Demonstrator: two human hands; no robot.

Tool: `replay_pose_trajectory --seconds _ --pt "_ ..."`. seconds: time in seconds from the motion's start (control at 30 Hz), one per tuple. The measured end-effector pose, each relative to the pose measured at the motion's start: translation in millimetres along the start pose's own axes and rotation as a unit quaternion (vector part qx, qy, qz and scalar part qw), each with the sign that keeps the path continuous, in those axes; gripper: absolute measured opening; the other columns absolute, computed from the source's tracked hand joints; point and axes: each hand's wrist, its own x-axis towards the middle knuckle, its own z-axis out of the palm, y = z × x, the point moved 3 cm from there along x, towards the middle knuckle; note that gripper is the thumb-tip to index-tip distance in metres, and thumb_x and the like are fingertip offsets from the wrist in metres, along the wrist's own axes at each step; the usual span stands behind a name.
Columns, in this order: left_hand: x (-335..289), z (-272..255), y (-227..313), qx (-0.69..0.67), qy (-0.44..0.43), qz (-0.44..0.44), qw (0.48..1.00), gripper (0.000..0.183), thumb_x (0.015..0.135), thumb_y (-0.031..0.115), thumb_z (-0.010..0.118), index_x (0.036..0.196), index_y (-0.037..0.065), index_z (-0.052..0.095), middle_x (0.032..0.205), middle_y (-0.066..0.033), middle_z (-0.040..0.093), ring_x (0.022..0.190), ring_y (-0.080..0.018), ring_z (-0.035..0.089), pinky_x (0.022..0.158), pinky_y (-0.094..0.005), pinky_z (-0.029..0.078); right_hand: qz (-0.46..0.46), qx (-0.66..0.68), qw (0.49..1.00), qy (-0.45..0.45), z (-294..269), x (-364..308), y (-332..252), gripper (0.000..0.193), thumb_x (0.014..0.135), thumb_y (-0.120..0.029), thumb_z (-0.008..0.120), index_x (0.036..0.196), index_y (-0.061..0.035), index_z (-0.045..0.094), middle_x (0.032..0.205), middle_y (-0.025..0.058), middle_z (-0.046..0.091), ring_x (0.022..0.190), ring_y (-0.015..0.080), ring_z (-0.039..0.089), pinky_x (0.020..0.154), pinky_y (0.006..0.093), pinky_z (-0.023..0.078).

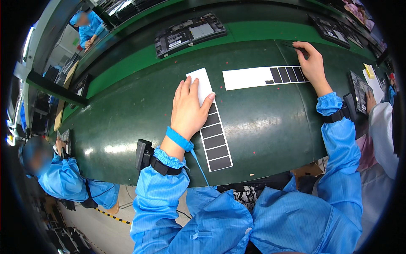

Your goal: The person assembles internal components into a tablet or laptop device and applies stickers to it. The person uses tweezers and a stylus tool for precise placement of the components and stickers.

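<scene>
My left hand [188, 106] lies flat, fingers spread, on a white backing sheet [202, 82] that carries a column of black rectangular stickers [215, 140]. A blue wrist strap [179, 139] with a cord circles that wrist. Farther right, my right hand [312, 65] is closed in a pinch around dark tweezers [289, 45], whose tip points left over the table. Beneath and beside this hand is a second white sheet [243, 78], set crosswise, with black stickers toward its right end. One small black piece [269, 82] sits apart at the lower edge of that row.
An opened laptop base [190, 34] rests on the green shelf behind the table [127, 114]; another laptop base [330, 30] is at the far right. Close on my right, a co-worker's hand [371, 101] touches a laptop part [359, 91]. Another person [63, 178] works at the left end.
</scene>
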Motion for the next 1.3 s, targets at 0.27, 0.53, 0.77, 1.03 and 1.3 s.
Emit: replay_pose_trajectory --seconds 0.27,0.53,0.77,1.03,1.3 --pt "1 1 -1 -0.002 -0.001 0.01 1.0 0.06 0.092 0.036 0.059 0.134 -0.005 0.046 0.143 -0.0273 0.038 0.135 -0.0411 0.033 0.111 -0.044 0.029 -0.028 0.034 0.996 0.078 -9 2 -7 0.038 0.088 -0.003 0.061 0.125 -0.0069 0.055 0.094 0.0061 0.069 0.069 0.0123 0.06 0.066 0.026 0.05" --pt "0 0 -1 0.006 -0.004 0.005 1.0 0.059 0.092 0.036 0.059 0.134 -0.003 0.046 0.144 -0.0255 0.038 0.135 -0.0404 0.033 0.111 -0.0439 0.029 -0.033 -0.009 0.999 0.017 -4 0 -23 0.046 0.09 -0.006 0.062 0.134 -0.0103 0.048 0.078 0.0073 0.06 0.063 0.0136 0.056 0.061 0.0263 0.047" --pt "1 1 1 0.012 -0.004 0.004 1.0 0.06 0.091 0.036 0.06 0.135 -0.002 0.046 0.144 -0.025 0.038 0.135 -0.0406 0.034 0.111 -0.044 0.029 0.015 0.074 0.997 -0.01 5 -3 -7 0.037 0.089 -0.011 0.065 0.124 -0.0046 0.056 0.081 0.0052 0.063 0.067 0.0106 0.058 0.063 0.0246 0.048" --pt "0 5 -2 0.023 0.004 0.03 0.999 0.056 0.091 0.031 0.061 0.134 -0.002 0.047 0.142 -0.026 0.04 0.132 -0.0419 0.036 0.11 -0.0453 0.03 0.06 0.134 0.988 0.043 1 -1 1 0.024 0.086 -0.013 0.068 0.106 -0.0009 0.064 0.081 0.0069 0.067 0.071 0.0109 0.062 0.066 0.0253 0.05" --pt "-1 2 0 0.032 -0.013 0.022 0.999 0.055 0.092 0.029 0.059 0.137 0.001 0.045 0.146 -0.0216 0.038 0.135 -0.0396 0.033 0.112 -0.0435 0.029 0.143 0.046 0.988 -0.035 -4 1 -1 0.029 0.087 -0.026 0.067 0.087 0.0031 0.064 0.074 0.0133 0.066 0.065 0.0212 0.062 0.063 0.0344 0.049"
